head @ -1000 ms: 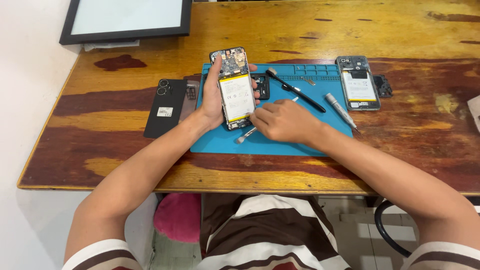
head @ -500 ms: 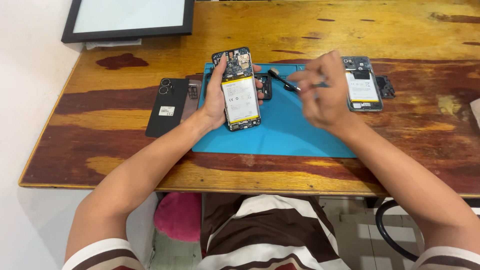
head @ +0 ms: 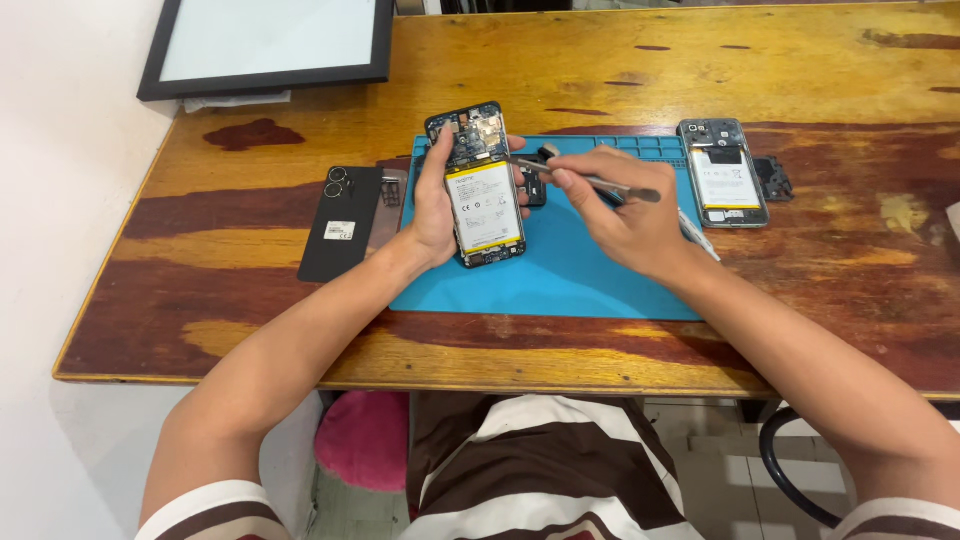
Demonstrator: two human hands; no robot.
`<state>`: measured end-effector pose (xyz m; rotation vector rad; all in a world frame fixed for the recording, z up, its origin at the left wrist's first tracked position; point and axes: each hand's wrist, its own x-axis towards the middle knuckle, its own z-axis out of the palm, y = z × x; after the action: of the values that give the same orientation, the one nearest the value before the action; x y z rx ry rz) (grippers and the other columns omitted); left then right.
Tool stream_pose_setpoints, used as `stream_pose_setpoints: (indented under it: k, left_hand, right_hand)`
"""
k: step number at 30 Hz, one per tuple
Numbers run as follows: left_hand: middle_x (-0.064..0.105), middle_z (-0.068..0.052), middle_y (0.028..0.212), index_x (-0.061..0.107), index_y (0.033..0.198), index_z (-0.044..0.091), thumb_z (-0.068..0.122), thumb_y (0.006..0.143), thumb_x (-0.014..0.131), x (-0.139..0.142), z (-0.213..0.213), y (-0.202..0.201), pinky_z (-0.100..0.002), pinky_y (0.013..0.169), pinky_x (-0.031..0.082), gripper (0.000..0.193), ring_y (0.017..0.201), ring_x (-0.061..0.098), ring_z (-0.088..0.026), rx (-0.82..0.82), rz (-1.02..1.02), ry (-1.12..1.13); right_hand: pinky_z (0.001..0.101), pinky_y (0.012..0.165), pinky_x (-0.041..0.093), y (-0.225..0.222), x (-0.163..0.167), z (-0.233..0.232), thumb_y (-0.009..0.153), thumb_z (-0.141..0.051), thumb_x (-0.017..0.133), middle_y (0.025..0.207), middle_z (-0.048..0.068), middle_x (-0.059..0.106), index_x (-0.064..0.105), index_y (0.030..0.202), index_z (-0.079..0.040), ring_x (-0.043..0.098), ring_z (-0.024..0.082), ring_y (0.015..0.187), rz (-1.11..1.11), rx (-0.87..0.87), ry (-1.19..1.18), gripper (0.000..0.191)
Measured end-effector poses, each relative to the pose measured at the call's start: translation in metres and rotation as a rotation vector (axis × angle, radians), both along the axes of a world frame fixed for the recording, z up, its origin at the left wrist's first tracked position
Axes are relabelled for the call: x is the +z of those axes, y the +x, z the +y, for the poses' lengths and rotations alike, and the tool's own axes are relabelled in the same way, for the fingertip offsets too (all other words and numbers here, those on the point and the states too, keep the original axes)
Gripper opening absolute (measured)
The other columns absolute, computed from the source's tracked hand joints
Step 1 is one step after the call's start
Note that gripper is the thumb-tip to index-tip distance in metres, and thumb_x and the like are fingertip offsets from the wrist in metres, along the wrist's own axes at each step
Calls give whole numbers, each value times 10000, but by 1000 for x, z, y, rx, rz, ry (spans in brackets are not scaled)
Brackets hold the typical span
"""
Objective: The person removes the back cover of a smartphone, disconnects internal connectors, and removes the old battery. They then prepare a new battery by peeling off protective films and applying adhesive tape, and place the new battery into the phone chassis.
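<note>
An opened black smartphone with a yellow-edged battery (head: 480, 190) is clamped in the left hand (head: 432, 205) above the blue rubber mat's (head: 560, 275) bare middle, while a slim metal tool (head: 590, 180), lifted from the mat since earlier, is pinched in the right hand (head: 625, 215).

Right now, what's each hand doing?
Left hand: closed on the opened phone.
Right hand: closed on a metal tool, tip at the phone.

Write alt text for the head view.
Left hand holds an opened black phone with exposed battery over a blue rubber work mat; right hand points a slim metal tool at its top. A wooden table lies beneath.
</note>
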<state>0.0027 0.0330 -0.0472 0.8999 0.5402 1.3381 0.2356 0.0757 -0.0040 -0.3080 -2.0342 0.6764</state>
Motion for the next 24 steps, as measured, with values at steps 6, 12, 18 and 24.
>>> stream_pose_setpoints:
  k: [6, 12, 18, 24]
  left_hand:
    - [725, -143, 913, 636, 1347, 24, 809, 898, 207, 22, 3, -8, -420, 693, 645, 1001, 801, 759, -255, -215, 277, -206]
    - [720, -148, 868, 706, 1218, -1, 796, 942, 167, 30, 3, -14, -414, 646, 631, 1001, 747, 740, -267, -343, 339, -289]
    - [715, -125, 844, 711, 1178, 12, 783, 949, 154, 29, 0, -13, -423, 660, 636, 978, 746, 739, -252, -292, 428, -236]
    - [716, -121, 845, 714, 1176, 35, 788, 933, 149, 27, 0, -12, -419, 655, 638, 973, 752, 744, -248, -280, 465, -214]
  right_hand:
    - [315, 876, 655, 13, 6, 24, 1073, -104, 665, 1018, 146, 756, 665, 1088, 42, 769, 193, 969, 97, 167, -334, 147]
    - [304, 781, 611, 13, -1, 37, 1092, -138, 641, 957, 157, 746, 700, 1068, 58, 753, 190, 871, 36, 99, -429, 206]
    - [285, 754, 602, 10, -3, 36, 1078, -147, 634, 902, 136, 755, 700, 1051, 48, 754, 177, 828, -6, 29, -486, 207]
    - [281, 756, 603, 10, 1, 35, 1079, -154, 637, 898, 139, 751, 689, 1055, 48, 750, 174, 829, 9, 54, -499, 211]
